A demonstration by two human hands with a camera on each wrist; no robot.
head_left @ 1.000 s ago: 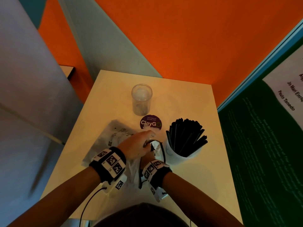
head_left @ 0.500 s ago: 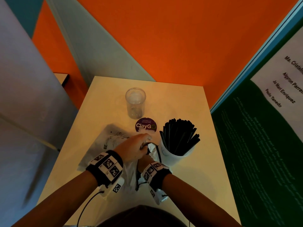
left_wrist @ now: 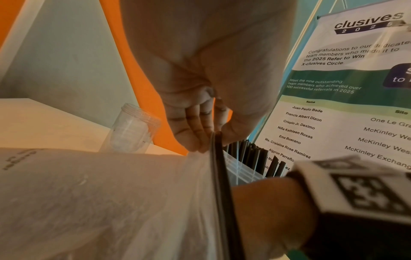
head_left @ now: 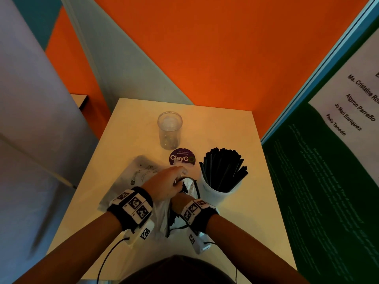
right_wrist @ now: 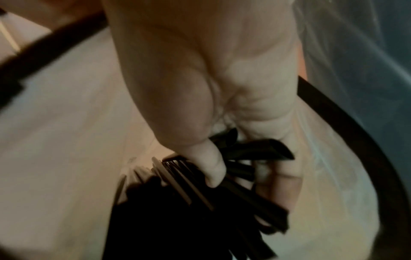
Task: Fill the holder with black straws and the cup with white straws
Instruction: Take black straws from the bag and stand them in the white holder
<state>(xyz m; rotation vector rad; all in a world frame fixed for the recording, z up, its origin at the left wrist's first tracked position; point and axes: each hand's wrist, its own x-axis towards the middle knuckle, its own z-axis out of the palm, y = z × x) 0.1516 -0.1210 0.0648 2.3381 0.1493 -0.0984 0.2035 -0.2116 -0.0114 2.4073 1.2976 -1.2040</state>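
A white holder (head_left: pixel 213 194) packed with black straws (head_left: pixel 223 169) stands right of centre on the table. An empty clear cup (head_left: pixel 169 130) stands behind it, also seen in the left wrist view as the cup (left_wrist: pixel 133 128). My left hand (head_left: pixel 166 184) pinches the black-edged rim of a translucent plastic bag (left_wrist: pixel 111 202), holding it up. My right hand (right_wrist: pixel 240 168) is inside the bag, fingers and thumb curled round a bundle of black straws (right_wrist: pixel 189 219). In the head view the right hand is hidden past the wrist (head_left: pixel 180 201).
A second flat plastic bag (head_left: pixel 131 177) lies on the table left of my hands. A purple round sticker (head_left: pixel 182 157) is stuck on the table between cup and holder. An orange wall rises behind the table; a printed banner (head_left: pixel 328 160) stands close on the right.
Both hands stay at the bag with little movement; the head camera has tipped slightly, shifting the scene down and left in view.
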